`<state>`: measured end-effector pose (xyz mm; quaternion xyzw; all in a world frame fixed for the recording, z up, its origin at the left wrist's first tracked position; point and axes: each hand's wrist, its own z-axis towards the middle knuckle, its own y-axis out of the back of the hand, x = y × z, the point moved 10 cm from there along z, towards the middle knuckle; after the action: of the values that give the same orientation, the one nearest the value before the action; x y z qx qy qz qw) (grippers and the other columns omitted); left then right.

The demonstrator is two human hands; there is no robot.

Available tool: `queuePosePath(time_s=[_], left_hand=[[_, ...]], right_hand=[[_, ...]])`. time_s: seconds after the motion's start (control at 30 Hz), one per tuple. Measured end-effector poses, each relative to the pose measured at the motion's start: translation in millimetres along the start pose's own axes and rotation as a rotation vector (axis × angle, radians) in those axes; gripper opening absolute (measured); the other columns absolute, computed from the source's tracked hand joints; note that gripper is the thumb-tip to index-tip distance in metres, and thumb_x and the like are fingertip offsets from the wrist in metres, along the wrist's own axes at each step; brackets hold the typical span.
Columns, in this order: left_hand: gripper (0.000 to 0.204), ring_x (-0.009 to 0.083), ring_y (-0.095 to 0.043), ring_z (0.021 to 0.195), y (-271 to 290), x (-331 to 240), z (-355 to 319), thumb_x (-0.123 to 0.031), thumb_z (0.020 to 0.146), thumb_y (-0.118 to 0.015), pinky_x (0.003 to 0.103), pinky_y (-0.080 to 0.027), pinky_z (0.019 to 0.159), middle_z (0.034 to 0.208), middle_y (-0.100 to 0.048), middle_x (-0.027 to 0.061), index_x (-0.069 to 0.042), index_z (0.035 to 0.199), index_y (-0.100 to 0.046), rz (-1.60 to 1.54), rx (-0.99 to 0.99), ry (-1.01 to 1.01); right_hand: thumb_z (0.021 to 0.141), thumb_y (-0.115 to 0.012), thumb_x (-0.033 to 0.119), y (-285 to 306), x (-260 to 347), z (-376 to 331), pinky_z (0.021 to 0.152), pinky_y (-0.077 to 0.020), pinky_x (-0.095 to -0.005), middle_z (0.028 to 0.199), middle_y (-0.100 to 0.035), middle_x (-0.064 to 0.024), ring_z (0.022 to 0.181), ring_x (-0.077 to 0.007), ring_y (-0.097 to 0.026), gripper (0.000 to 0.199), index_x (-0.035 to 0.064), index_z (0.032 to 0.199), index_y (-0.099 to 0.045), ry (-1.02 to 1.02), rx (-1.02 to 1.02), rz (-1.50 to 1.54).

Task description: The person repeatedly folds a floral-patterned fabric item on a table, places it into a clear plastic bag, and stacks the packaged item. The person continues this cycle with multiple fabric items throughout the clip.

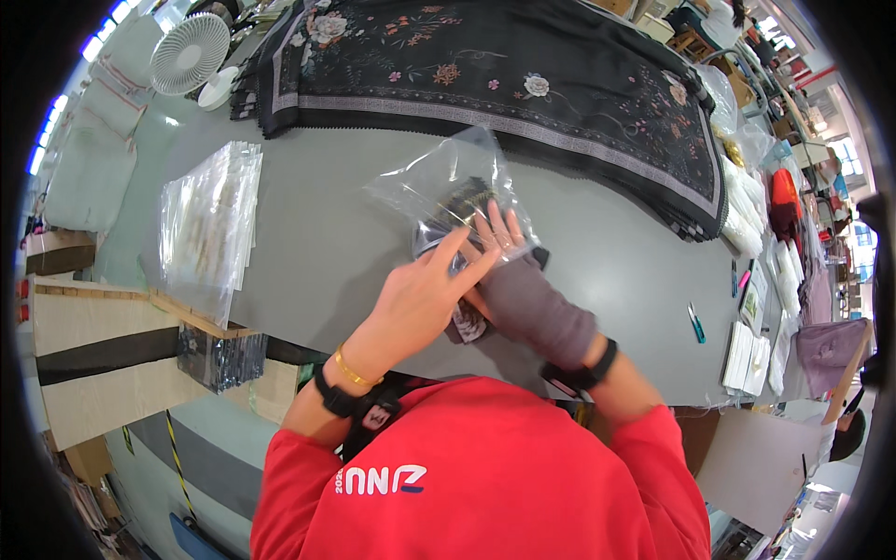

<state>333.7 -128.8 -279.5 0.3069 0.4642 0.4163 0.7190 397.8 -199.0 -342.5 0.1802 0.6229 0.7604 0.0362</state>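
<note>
A clear plastic bag (pixel 439 173) lies in the middle of the table with a folded dark patterned cloth (pixel 471 198) showing in it. My right hand (pixel 504 238), in a grey fingerless glove (pixel 541 308), rests at the bag and cloth with its fingers spread. Over its near left side reaches my left hand (pixel 425 294), thumb and forefinger stretched apart against the bag's near edge. Some of its other fingers are hidden. A small piece of patterned cloth (pixel 469 322) peeks out below both hands.
Black floral scarves (pixel 523 103) lie spread along the far side of the grey table (pixel 317 215). At the left is a pile of clear bags (pixel 210 224), with a white fan (pixel 189 54) behind. Teal-handled snips (pixel 696 324) and white packets (pixel 745 359) lie at the right.
</note>
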Motion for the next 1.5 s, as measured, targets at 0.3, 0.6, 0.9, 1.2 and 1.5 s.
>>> queuePosePath(time_s=[0.3,0.6,0.9,1.2,1.5], left_hand=[[0.042,0.0370,-0.058,0.133,-64.1,-53.4,-85.7,-0.017,0.091,-0.069,0.045,-0.049,0.113,0.140,-0.060,0.0210,-0.001,0.130,-0.065,-0.286,0.349,-0.379],[0.086,0.0446,-0.036,0.151,-134.1,-34.7,-23.0,-0.056,0.090,-0.072,0.062,-0.020,0.128,0.154,-0.048,0.0285,0.005,0.148,-0.053,-0.125,0.571,0.000],[0.071,0.0538,-0.042,0.142,-129.1,-38.1,-32.9,-0.043,0.087,-0.079,0.057,-0.031,0.124,0.144,-0.052,0.0330,0.009,0.132,-0.063,-0.286,0.623,0.049],[0.069,0.0515,-0.047,0.136,-110.8,-68.3,-29.3,-0.035,0.084,-0.083,0.052,-0.040,0.117,0.136,-0.055,0.0343,0.010,0.130,-0.062,-0.079,0.457,-0.199],[0.026,0.0275,-0.071,0.085,-72.7,-89.0,-6.4,-0.023,0.093,-0.076,0.041,-0.054,0.068,0.092,-0.072,0.0058,-0.011,0.116,-0.074,-0.525,0.598,-0.413]], right_hand=[[0.085,-0.071,0.005,-19.2,-30.5,-41.9,0.118,-0.0419,-0.0538,0.162,-0.044,-0.0253,0.147,-0.0484,-0.045,0.074,0.0064,0.156,-0.049,-0.085,-0.002,-0.006],[0.088,-0.067,0.005,-16.7,-47.2,-35.4,0.131,-0.0202,-0.0559,0.169,-0.035,-0.0240,0.158,-0.0479,-0.027,0.079,0.0133,0.162,-0.043,-0.380,0.024,0.106],[0.090,-0.066,0.007,-38.7,-54.8,-10.7,0.130,-0.0189,-0.0579,0.176,-0.025,-0.0131,0.163,-0.0432,-0.020,0.081,0.0353,0.163,-0.044,-0.365,0.241,-0.056],[0.094,-0.068,0.032,-18.7,-48.5,7.8,0.127,-0.0169,-0.0669,0.166,-0.046,-0.0106,0.156,-0.0376,-0.038,0.066,0.0398,0.157,-0.051,-0.265,-0.021,-0.144],[0.094,-0.067,0.040,-25.7,-49.6,-31.8,0.120,-0.0107,-0.0791,0.168,-0.045,-0.0031,0.155,-0.0354,-0.040,0.064,0.0414,0.156,-0.052,-0.244,-0.119,-0.244]])
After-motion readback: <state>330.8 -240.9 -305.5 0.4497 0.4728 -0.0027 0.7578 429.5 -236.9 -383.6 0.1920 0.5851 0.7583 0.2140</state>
